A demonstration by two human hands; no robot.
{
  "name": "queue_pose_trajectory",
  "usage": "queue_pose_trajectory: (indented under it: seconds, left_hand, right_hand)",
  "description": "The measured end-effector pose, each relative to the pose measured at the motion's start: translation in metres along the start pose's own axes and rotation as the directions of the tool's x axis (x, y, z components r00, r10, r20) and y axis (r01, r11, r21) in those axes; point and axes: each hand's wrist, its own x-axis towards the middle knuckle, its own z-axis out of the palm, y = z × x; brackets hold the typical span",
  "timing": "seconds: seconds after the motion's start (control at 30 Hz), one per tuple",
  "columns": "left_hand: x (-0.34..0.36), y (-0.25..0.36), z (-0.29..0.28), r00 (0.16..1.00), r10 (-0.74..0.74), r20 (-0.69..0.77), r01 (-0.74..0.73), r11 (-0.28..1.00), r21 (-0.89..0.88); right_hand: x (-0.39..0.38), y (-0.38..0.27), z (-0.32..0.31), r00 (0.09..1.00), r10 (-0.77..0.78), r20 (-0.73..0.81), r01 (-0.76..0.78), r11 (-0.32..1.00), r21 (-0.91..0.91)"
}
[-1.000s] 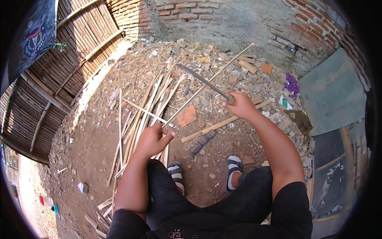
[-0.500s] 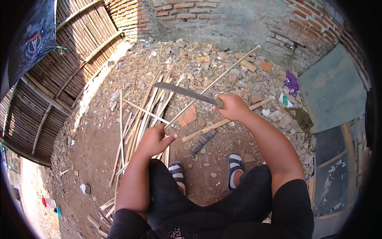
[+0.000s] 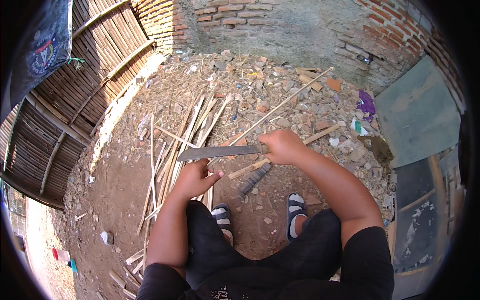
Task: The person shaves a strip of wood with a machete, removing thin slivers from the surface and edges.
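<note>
My left hand (image 3: 197, 177) is closed on the lower end of a long thin pale bamboo strip (image 3: 286, 108), which slants up and away to the upper right. My right hand (image 3: 280, 147) grips the handle of a machete (image 3: 215, 152). Its dark blade lies level across the strip, just above my left hand, with the tip pointing left; whether it touches the strip I cannot tell. Beneath both hands, a loose pile of split bamboo slats (image 3: 188, 130) lies on the dirt, beside a dark grey ridged piece (image 3: 252, 181).
Rubble (image 3: 240, 80) lies before a weathered brick wall (image 3: 280, 25). A woven bamboo panel (image 3: 65, 120) stands left, grey boards (image 3: 415, 110) lean right, and a purple cloth (image 3: 366, 104) lies near them. My sandalled feet (image 3: 296, 215) rest on the dirt.
My right hand has moved left and down, swinging the blade from a steep slant to nearly level above my left hand. The strip's far end has shifted right and down.
</note>
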Motion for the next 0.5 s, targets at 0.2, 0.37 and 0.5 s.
queue_pose_trajectory:
  seconds: [0.2, 0.37, 0.5]
  left_hand:
    - [-0.002, 0.001, -0.012, 0.997, 0.007, -0.082, -0.012, 0.998, -0.065]
    - [0.002, 0.01, -0.004, 0.996, 0.042, -0.082, -0.043, 0.999, -0.012]
    - [0.001, 0.009, -0.005, 0.996, -0.001, -0.086, 0.004, 0.999, 0.043]
  right_hand:
    - [0.0, 0.052, -0.023, 0.926, 0.353, -0.132, -0.31, 0.913, 0.267]
    - [-0.019, 0.089, 0.002, 0.842, 0.439, -0.315, -0.348, 0.886, 0.305]
    - [-0.01, 0.035, -0.006, 0.939, 0.344, -0.027, -0.324, 0.906, 0.273]
